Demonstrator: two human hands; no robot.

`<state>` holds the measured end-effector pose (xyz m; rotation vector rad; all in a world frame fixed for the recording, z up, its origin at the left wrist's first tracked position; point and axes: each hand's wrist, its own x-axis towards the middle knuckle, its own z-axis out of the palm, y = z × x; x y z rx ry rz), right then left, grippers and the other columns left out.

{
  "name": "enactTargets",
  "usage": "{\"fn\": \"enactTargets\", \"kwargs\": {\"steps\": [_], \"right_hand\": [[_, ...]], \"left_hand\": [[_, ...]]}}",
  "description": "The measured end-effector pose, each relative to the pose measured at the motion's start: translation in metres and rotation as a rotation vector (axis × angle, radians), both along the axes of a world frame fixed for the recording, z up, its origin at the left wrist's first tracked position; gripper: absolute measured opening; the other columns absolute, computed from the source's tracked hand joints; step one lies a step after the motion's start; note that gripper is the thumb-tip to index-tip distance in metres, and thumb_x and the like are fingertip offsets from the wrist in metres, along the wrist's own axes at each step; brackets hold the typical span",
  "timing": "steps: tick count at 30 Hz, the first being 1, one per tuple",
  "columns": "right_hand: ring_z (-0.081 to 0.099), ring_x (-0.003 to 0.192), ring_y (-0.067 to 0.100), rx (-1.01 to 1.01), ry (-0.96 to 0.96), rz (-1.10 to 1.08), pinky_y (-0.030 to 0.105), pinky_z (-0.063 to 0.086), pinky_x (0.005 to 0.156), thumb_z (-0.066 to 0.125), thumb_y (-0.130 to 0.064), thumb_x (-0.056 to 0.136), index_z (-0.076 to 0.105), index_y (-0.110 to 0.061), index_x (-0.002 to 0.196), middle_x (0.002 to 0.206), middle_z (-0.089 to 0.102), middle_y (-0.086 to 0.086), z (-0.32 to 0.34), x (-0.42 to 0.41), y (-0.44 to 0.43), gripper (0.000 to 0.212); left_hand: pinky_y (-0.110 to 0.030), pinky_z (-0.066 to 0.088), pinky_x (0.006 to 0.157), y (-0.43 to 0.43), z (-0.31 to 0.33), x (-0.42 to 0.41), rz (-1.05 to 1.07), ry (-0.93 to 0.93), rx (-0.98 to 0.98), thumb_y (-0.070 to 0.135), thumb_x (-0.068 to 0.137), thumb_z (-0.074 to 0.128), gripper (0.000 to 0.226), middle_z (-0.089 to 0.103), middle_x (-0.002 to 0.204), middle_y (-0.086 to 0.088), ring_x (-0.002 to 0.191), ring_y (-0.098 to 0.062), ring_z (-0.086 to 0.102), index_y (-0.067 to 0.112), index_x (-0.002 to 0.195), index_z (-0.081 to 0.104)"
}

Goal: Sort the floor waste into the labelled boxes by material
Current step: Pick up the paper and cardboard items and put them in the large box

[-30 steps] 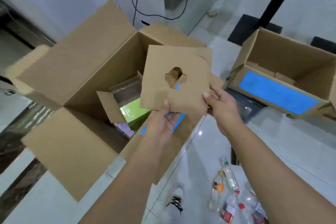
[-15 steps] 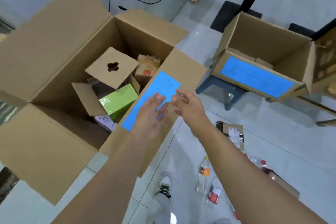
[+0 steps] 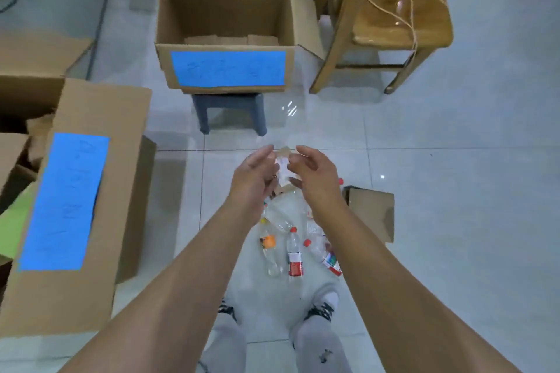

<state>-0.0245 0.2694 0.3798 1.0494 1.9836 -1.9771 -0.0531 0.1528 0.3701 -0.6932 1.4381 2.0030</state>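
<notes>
My left hand (image 3: 254, 174) and my right hand (image 3: 313, 171) hover side by side over the floor waste, fingers apart, holding nothing. Between and below them lies a small cardboard carton with a white label (image 3: 283, 169), partly hidden by the hands. Several clear plastic bottles (image 3: 294, 247) with red and orange caps lie on the tiles nearer to me. A flat cardboard box (image 3: 371, 213) lies right of the pile. A large cardboard box with a blue label (image 3: 65, 200) stands at the left, holding cardboard and a green carton. A second blue-labelled box (image 3: 227, 68) sits on a grey stool.
The grey stool (image 3: 230, 109) stands straight ahead beyond my hands. A wooden chair (image 3: 385, 15) with string on its seat is at the back right. My feet in white socks (image 3: 321, 309) are below the bottles. White floor tiles (image 3: 454, 191) stretch to the right.
The cardboard piece with the hole left my hands and landed in the left box. My view swung right and down, and both hands moved over the floor pile.
</notes>
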Motion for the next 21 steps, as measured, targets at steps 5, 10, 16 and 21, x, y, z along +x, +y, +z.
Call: {"fn": "enactTargets", "kwargs": {"steps": [5, 10, 16, 21], "right_hand": [[0.070, 0.097, 0.016, 0.038, -0.068, -0.208, 0.043, 0.057, 0.091, 0.063, -0.029, 0.091, 0.064, -0.029, 0.117, 0.108, 0.070, -0.003, -0.033, 0.066, 0.119, 0.026], [0.068, 0.095, 0.020, 0.026, -0.184, -0.395, 0.042, 0.057, 0.089, 0.062, -0.024, 0.090, 0.068, -0.035, 0.096, 0.100, 0.070, -0.006, -0.074, 0.132, 0.222, 0.014], [0.066, 0.097, 0.026, 0.010, -0.310, -0.504, 0.040, 0.057, 0.088, 0.062, -0.024, 0.091, 0.061, -0.013, 0.122, 0.115, 0.066, 0.011, -0.163, 0.185, 0.314, 0.034], [0.067, 0.095, 0.027, 0.032, -0.350, -0.482, 0.047, 0.054, 0.095, 0.062, -0.024, 0.089, 0.060, -0.011, 0.128, 0.112, 0.065, 0.006, -0.259, 0.194, 0.342, 0.041]], "left_hand": [[-0.029, 0.049, 0.094, 0.123, -0.029, 0.043, -0.239, -0.055, -0.028, 0.022, 0.094, 0.062, 0.031, 0.067, 0.112, 0.002, 0.112, -0.016, 0.063, 0.024, 0.125, 0.063], [-0.028, 0.047, 0.088, 0.206, -0.074, 0.088, -0.368, -0.148, -0.103, 0.017, 0.095, 0.059, 0.035, 0.064, 0.112, -0.004, 0.103, -0.018, 0.059, 0.014, 0.130, 0.059], [-0.025, 0.049, 0.077, 0.265, -0.165, 0.116, -0.516, -0.210, -0.408, 0.011, 0.092, 0.060, 0.040, 0.060, 0.128, -0.012, 0.112, -0.027, 0.060, 0.012, 0.132, 0.057], [-0.020, 0.042, 0.082, 0.288, -0.253, 0.125, -0.783, 0.028, -0.612, 0.017, 0.094, 0.057, 0.039, 0.057, 0.131, 0.001, 0.113, -0.017, 0.056, 0.016, 0.134, 0.053]]}}
